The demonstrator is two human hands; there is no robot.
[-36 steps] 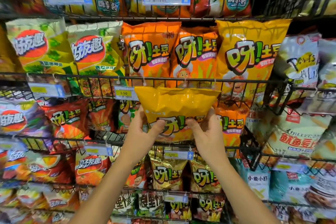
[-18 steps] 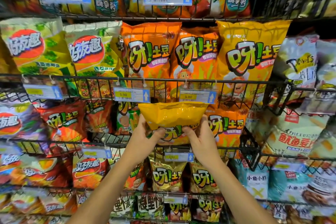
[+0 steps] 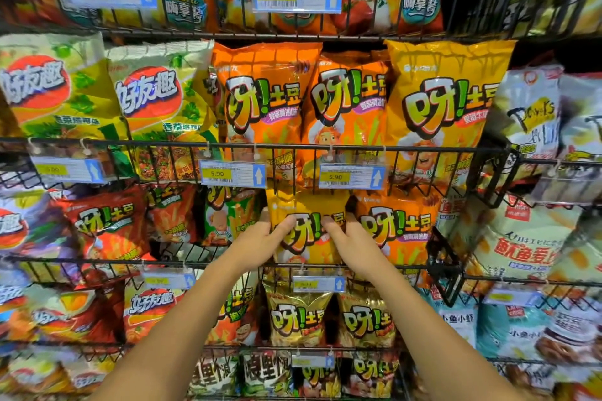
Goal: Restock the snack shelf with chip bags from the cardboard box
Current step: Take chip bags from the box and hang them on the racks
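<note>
While both hands clasp it, the yellow chip bag (image 3: 307, 205) stands upright in the middle tier of the wire shelf (image 3: 97, 261), its lower edge tucked behind the front rail. The left hand (image 3: 260, 238) curls its fingers round the bag's left edge with the thumb laid across the printed front. The right hand (image 3: 353, 241) grasps the right edge the same way.

The slot is crowded. A green-and-orange bag (image 3: 229, 218) sits just beside the bag on the left, and an orange bag (image 3: 395, 231) presses against it on the right. Two price tags (image 3: 232, 173) (image 3: 350, 176) marked 5.90 hang from the tier above, directly over the bag's top seam, and the bottom of that upper basket sits close over it. A third price tag (image 3: 317, 284) hangs from the rail below the wrists.

Above, two tall orange bags (image 3: 264, 101) and a large yellow bag (image 3: 446, 101) lean forward. Green-and-yellow bags (image 3: 107, 98) fill that tier's left part. A red bag (image 3: 107, 225) lies further left on the middle tier, gold bags (image 3: 296, 319) stand in the tier beneath, and a black wire divider (image 3: 444, 265) closes the section on the right.
</note>
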